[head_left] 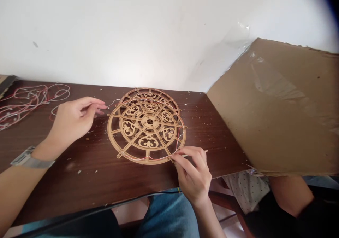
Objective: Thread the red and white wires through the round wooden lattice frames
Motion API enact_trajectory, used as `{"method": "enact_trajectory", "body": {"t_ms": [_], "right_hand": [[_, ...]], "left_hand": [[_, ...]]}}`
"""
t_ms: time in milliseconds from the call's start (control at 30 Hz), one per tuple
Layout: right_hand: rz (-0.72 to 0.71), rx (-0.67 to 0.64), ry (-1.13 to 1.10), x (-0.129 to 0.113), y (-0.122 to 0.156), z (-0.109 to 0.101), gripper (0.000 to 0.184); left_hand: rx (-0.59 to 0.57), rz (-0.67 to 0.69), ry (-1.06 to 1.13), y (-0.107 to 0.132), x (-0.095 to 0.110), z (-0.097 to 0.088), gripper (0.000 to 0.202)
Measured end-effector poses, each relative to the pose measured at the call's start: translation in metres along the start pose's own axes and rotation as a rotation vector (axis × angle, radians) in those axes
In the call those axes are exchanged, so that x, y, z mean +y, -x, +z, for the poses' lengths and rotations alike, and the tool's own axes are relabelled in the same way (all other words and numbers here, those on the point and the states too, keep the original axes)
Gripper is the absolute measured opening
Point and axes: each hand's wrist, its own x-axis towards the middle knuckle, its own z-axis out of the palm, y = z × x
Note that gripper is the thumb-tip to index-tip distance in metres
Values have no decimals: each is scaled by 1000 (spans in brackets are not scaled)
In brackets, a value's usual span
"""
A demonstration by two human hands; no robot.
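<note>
A round laser-cut wooden ornament (pixel 147 130) with scrollwork lies on the dark wooden table (pixel 106 174), on top of a second similar disc (pixel 149 93). A thin red and white wire (pixel 159 158) runs along the front rim of the upper disc. My left hand (pixel 75 117) is left of the disc, its fingers pinched on the wire's end near the rim. My right hand (pixel 193 174) is at the disc's front right edge, pinching a thin wooden stick (pixel 203 151) against the wire and rim.
A tangle of red and white wires (pixel 26 102) lies at the table's far left. A large tilted cardboard sheet (pixel 280 107) covers the right end. A white wall stands behind. Another person's leg (pixel 291 195) shows at lower right. Small wood crumbs dot the table.
</note>
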Motion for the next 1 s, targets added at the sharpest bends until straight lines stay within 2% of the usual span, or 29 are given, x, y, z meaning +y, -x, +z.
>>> {"method": "enact_trajectory", "body": {"t_ms": [100, 267, 533, 667, 900, 1000], "right_hand": [[0, 0, 1, 0, -1, 0, 22], [-6, -5, 12, -1, -2, -1, 22], [-16, 13, -2, 0, -2, -1, 20], [-15, 35, -18, -1, -1, -1, 20], [-19, 26, -12, 0, 0, 1, 19], [-26, 31, 0, 1, -2, 2, 21]], "left_hand": [[56, 24, -50, 2, 4, 0, 32], [-19, 4, 9, 2, 3, 1, 30], [-8, 67, -48, 1, -6, 4, 28], [-30, 67, 3, 2, -6, 7, 27], [-122, -132, 111, -2, 1, 3, 33], [-114, -149, 135, -4, -1, 0, 34]]}}
